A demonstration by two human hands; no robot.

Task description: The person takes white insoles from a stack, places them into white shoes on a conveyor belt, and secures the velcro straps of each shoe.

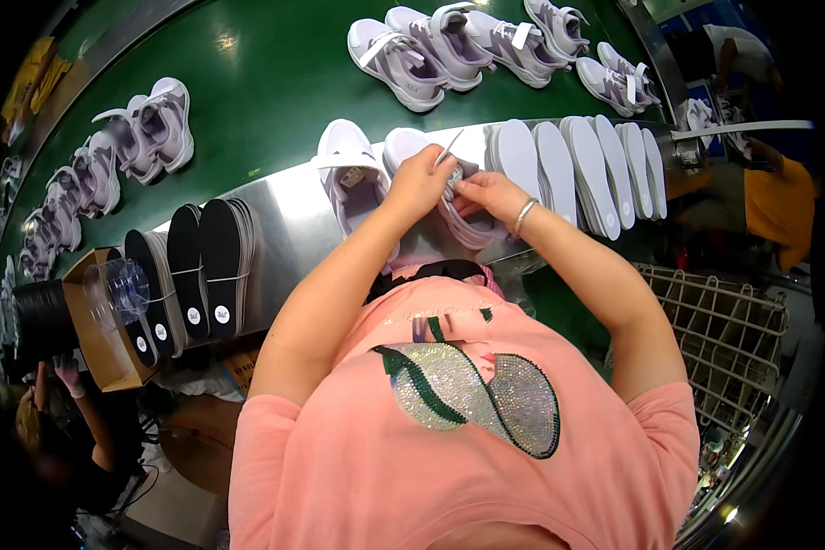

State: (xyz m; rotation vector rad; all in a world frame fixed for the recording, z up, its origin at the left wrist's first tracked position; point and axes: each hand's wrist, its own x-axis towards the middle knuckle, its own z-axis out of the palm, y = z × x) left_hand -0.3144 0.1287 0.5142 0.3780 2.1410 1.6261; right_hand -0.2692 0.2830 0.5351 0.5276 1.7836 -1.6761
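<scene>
A pale lilac and white sneaker (473,235) rests at the metal edge of the bench in front of me, toe pointing away. Over its opening, my left hand (419,181) is closed on a thin whitish strap that sticks up past the fingers. My right hand (493,195), with a bracelet at the wrist, pinches the sneaker's tongue near a small pale label; the fingertips partly hide it. Just left of my left hand stands a matching sneaker (345,145), its strap undone and its inside showing. Nothing touches that one except perhaps my left forearm.
White insoles (588,170) lie in stacks at right; tied black insoles (225,261) lie at left, beside a cardboard box (110,344). More sneakers (399,66) stand on the green surface (266,92). A wire basket (720,325) is at lower right. Other people work at both sides.
</scene>
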